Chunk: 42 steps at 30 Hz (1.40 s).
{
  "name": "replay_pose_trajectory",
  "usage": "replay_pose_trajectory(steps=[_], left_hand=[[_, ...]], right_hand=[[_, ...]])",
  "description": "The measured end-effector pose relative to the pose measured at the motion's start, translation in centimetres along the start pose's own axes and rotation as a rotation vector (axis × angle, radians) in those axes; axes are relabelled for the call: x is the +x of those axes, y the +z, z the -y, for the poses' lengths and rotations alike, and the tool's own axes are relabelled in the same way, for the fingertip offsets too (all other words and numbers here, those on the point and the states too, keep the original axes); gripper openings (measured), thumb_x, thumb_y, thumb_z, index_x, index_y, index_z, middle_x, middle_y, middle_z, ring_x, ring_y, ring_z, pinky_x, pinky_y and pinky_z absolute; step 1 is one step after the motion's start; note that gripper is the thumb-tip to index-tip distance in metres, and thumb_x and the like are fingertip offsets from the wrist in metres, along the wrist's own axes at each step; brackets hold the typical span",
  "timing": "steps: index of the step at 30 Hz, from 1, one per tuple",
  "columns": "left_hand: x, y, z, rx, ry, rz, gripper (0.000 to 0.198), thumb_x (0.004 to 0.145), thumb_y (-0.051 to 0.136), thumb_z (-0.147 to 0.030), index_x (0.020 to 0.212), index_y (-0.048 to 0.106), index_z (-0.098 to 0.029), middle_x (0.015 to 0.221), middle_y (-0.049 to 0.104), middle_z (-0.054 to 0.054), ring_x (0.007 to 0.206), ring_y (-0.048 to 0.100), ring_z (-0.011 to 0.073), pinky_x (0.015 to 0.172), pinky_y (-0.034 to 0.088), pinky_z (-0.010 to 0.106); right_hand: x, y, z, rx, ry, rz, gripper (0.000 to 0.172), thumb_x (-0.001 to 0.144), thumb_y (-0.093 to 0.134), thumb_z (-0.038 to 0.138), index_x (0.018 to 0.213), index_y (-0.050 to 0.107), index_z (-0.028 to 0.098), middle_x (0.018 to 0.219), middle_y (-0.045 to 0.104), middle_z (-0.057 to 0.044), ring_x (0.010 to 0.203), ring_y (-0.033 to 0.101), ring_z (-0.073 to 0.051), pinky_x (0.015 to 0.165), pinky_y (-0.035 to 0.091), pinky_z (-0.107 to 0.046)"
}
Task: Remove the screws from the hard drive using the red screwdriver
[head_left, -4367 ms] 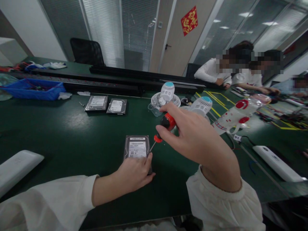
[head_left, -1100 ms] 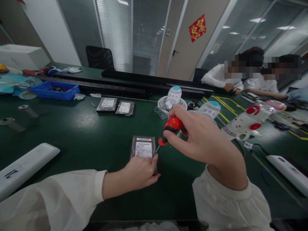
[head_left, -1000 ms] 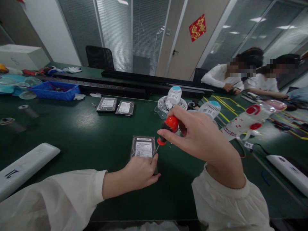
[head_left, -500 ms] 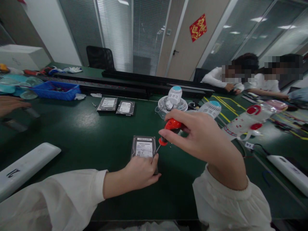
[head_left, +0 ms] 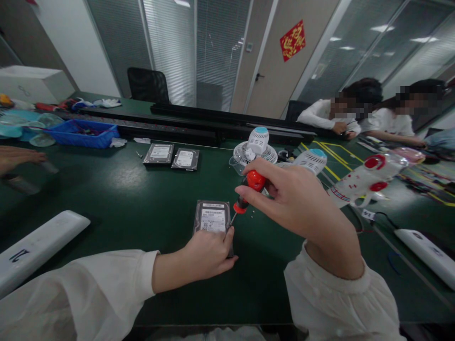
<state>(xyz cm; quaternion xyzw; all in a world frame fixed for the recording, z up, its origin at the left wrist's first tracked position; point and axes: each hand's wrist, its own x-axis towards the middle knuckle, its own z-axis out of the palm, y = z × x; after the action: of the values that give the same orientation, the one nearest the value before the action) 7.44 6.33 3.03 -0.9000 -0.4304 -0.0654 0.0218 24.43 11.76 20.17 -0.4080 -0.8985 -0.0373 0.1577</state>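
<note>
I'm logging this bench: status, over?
Left hand on hard drive, partly covering it. Right hand gripping screwdriver, tip at drive's right edge. Left fingertip close beside shaft.

My sleeved left arm [head_left: 103, 284] reaches in from the lower left of the frame, and my left hand [head_left: 208, 248] lies knuckles up just below centre, fingers bent in a hold, thumb pointing right. My sleeved right arm [head_left: 337, 296] rises from the lower right, wrist sharply bent, my right hand [head_left: 293, 196] gripping between thumb and curled fingers right of centre.
</note>
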Motion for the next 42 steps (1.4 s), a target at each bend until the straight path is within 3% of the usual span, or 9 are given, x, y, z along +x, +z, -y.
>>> replay_pose_trajectory(steps=[6,12,17,23,28,34,37,39,42], left_hand=[[0.01,-0.18,-0.05,-0.001,-0.005,0.018,0.066,0.099,0.049,-0.052,0.142,0.054,-0.002,0.101,0.075,0.02,0.088,0.074,0.0295,0.067,0.057,0.037],[0.06,-0.33,-0.09,0.016,-0.011,0.006,0.066,0.099,0.049,-0.053,0.14,0.055,-0.002,0.101,0.075,0.02,0.088,0.073,0.0304,0.068,0.058,0.038],[0.0,-0.34,-0.1,0.008,-0.003,0.011,0.065,0.099,0.05,-0.051,0.14,0.055,-0.001,0.101,0.075,0.019,0.087,0.073,0.0304,0.067,0.058,0.039],[-0.03,-0.11,-0.01,0.019,0.003,-0.017,0.066,0.099,0.049,-0.052,0.139,0.055,-0.001,0.1,0.075,0.02,0.088,0.073,0.0306,0.071,0.057,0.039],[-0.04,-0.31,-0.01,0.009,0.003,0.001,0.066,0.099,0.049,-0.052,0.14,0.055,-0.002,0.101,0.075,0.02,0.087,0.073,0.0302,0.068,0.057,0.038],[-0.06,-0.31,-0.11,0.019,-0.005,0.001,0.066,0.099,0.048,-0.053,0.141,0.055,-0.003,0.101,0.075,0.02,0.088,0.073,0.0304,0.068,0.057,0.038],[-0.04,-0.29,-0.11,0.019,0.003,0.001,0.066,0.099,0.049,-0.052,0.14,0.055,-0.001,0.102,0.075,0.02,0.088,0.073,0.0299,0.068,0.057,0.038],[-0.02,-0.28,-0.07,0.016,0.002,0.005,0.066,0.099,0.049,-0.052,0.141,0.054,-0.001,0.102,0.075,0.02,0.088,0.073,0.0297,0.068,0.057,0.037],[0.02,-0.22,0.0,0.017,0.002,0.006,0.066,0.099,0.048,-0.053,0.141,0.054,-0.002,0.104,0.075,0.021,0.089,0.073,0.0302,0.069,0.057,0.038]], right_hand=[[-0.14,-0.51,0.17,0.05,-0.02,0.044,0.018,0.088,0.051,0.03,0.1,0.059,0.02,0.07,0.058,0.0,0.062,0.049,-0.014,0.061,0.027,-0.029],[-0.09,-0.39,0.04,0.005,0.001,0.034,0.027,0.094,0.05,0.047,0.096,0.056,0.021,0.065,0.055,0.002,0.058,0.045,-0.013,0.059,0.026,-0.028],[-0.12,-0.52,-0.06,0.036,-0.033,0.057,0.019,0.084,0.055,0.027,0.102,0.056,0.02,0.076,0.06,0.0,0.065,0.049,-0.013,0.061,0.029,-0.027],[-0.22,-0.35,-0.08,0.01,-0.01,0.035,0.032,0.096,0.05,0.052,0.1,0.056,0.021,0.066,0.056,0.002,0.057,0.045,-0.012,0.058,0.025,-0.027],[-0.28,-0.61,-0.12,0.036,-0.03,0.054,0.018,0.087,0.054,0.03,0.101,0.056,0.02,0.074,0.059,0.0,0.065,0.05,-0.014,0.062,0.029,-0.027],[-0.1,-0.34,-0.1,0.007,0.008,0.041,0.028,0.096,0.047,0.047,0.101,0.055,0.02,0.069,0.056,0.001,0.06,0.047,-0.014,0.06,0.027,-0.028],[-0.1,-0.37,-0.13,-0.001,0.022,0.054,0.021,0.09,0.05,0.034,0.105,0.055,0.02,0.073,0.059,0.0,0.064,0.05,-0.015,0.062,0.029,-0.029],[-0.13,-0.46,-0.11,0.024,0.003,0.069,0.025,0.086,0.052,0.028,0.109,0.054,0.02,0.08,0.062,-0.001,0.069,0.053,-0.017,0.065,0.031,-0.03],[-0.11,-0.43,-0.08,0.021,0.008,0.059,0.025,0.091,0.052,0.04,0.107,0.055,0.02,0.082,0.063,-0.002,0.07,0.054,-0.017,0.065,0.031,-0.029]])
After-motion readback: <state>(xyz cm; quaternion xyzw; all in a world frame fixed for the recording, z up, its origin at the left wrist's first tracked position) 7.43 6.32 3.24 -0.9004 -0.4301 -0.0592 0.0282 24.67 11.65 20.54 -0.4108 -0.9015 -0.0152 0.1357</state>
